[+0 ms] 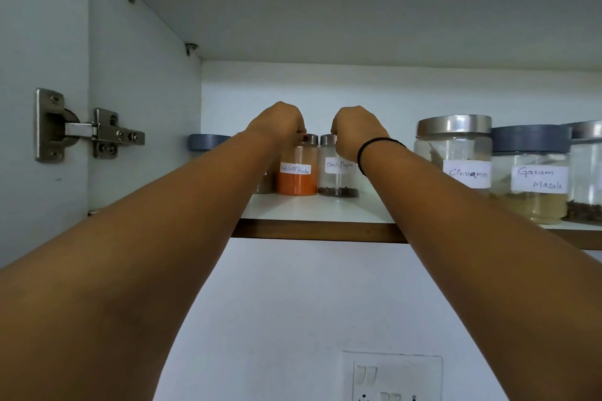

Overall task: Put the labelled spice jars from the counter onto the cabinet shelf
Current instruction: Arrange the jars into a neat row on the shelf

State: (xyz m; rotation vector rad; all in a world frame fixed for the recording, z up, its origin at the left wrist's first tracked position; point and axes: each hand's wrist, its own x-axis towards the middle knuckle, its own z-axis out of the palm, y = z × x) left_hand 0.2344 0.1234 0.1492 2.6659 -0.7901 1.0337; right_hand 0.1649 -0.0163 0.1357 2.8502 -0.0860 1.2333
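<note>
Fingers [303,136] of the left hand [277,124] curl around the silver metal lid of the small clear jar of orange powder [297,179], whose white label reads "Red chilli Powder", and they grip it from above. The right hand [355,132], with a thin black band [374,148] on the wrist, is closed in the same way on the silver lid of the small clear jar of black peppercorns [338,179], labelled "Black Pepper". Both jars stand upright on the white cabinet shelf [309,210], just beside each other, a little back from its brown wooden front edge. To the right on the same shelf stand a big clear jar with steel lid [454,146] labelled "Cinnamon" and a clear jar with grey-blue lid [531,192] labelled "Garam Masala". On the left wall a steel door hinge [88,132] is fixed.
</note>
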